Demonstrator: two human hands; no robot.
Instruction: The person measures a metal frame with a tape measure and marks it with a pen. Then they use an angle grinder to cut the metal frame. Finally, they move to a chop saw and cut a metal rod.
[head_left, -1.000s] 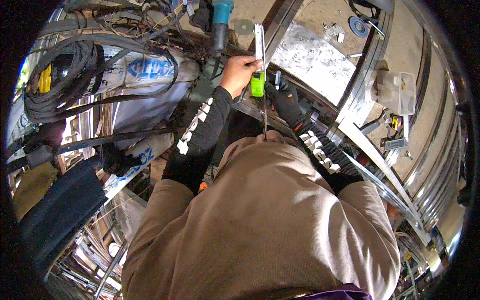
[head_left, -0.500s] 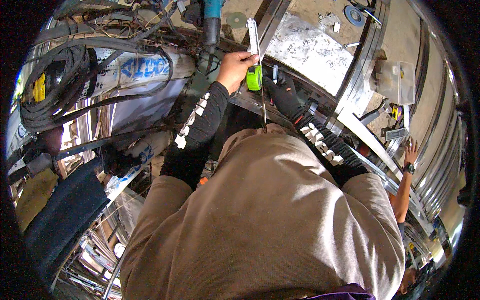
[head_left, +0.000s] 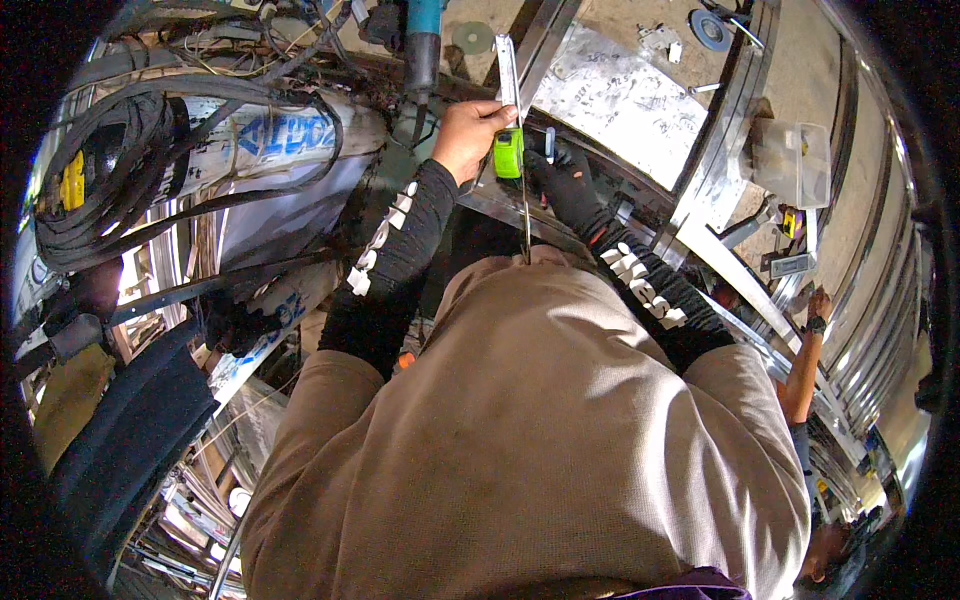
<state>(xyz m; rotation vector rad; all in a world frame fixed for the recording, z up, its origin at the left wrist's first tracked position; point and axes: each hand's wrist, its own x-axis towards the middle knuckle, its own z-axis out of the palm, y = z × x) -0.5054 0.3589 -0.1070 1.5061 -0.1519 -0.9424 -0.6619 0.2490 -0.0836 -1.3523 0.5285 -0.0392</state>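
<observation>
In the head view, your left hand (head_left: 468, 138) pinches a pale strip (head_left: 507, 75) between thumb and fingers — the green tape measure (head_left: 508, 153) sits just below that pinch, between your hands. Your gloved right hand (head_left: 568, 190) curls beside it; I cannot tell what it grips. A teal power tool (head_left: 422, 45) lies beyond your left hand. Ahead-right, a long metal bar (head_left: 712, 180) edges the pale sheet (head_left: 625, 105) — farther right is a co-worker's hand (head_left: 820, 303).

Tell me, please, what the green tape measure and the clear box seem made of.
The tape measure seems cased in plastic, possibly rubber-coated, from its bright, even green. The clear box looks like smooth, slightly cloudy plastic: its walls are see-through.
</observation>
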